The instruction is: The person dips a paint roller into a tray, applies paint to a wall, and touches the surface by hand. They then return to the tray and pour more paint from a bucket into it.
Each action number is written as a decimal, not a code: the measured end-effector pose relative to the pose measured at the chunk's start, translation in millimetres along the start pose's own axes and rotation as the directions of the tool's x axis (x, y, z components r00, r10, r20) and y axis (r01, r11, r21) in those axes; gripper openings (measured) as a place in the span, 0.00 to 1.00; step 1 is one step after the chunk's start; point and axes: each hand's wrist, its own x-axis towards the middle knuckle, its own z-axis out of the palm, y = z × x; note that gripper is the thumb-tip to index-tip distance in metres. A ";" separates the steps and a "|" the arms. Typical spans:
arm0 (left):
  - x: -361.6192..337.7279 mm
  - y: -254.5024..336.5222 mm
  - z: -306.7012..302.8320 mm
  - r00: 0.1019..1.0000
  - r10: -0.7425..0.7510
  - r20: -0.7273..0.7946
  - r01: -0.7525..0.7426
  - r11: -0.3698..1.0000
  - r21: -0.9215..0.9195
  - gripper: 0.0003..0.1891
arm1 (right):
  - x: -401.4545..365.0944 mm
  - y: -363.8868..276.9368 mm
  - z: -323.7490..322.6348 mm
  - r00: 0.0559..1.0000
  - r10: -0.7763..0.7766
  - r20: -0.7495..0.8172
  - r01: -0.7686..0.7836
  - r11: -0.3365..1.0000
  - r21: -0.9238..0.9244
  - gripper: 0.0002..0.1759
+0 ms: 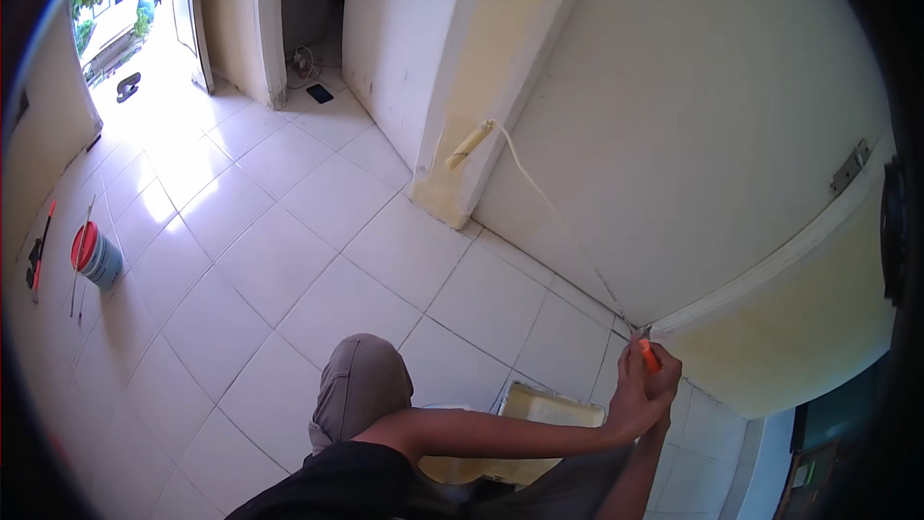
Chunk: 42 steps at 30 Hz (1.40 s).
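Observation:
A paint roller with an orange handle [650, 356] and a long thin frame stretches away from me. Both of my hands close around that handle, my left hand [629, 403] in front and my right hand [664, 380] against it on the right. At the far end, the cream-coloured roller sleeve [470, 146] rests against the yellow-painted narrow wall face beside the door frame. Below my left forearm sits a paint tray [553, 408] with cream paint, partly hidden by my arm and leg.
A white door [693, 135] stands right of the painted strip. On the tiled floor [279, 260], a bucket with a red lid [96, 255] and a long tool with orange ends [43, 250] lie at left. A phone [320, 93] lies near a doorway.

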 end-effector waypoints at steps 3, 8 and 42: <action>-18.8 -17.8 10.3 0.995 0.072 0.074 -0.078 0.993 0.092 0.62 | -23.6 24.4 1.1 0.996 -0.007 -0.085 0.016 0.994 0.111 0.21; -40.0 -25.2 21.4 0.968 0.159 0.192 -0.185 0.974 0.130 0.62 | -46.3 40.9 -13.8 0.985 -0.019 -0.169 0.069 0.952 0.297 0.27; -41.2 175.4 -53.2 0.791 0.074 0.607 -0.461 0.725 0.512 0.60 | -45.3 -57.7 -30.8 0.944 0.001 -0.331 0.210 0.771 0.601 0.20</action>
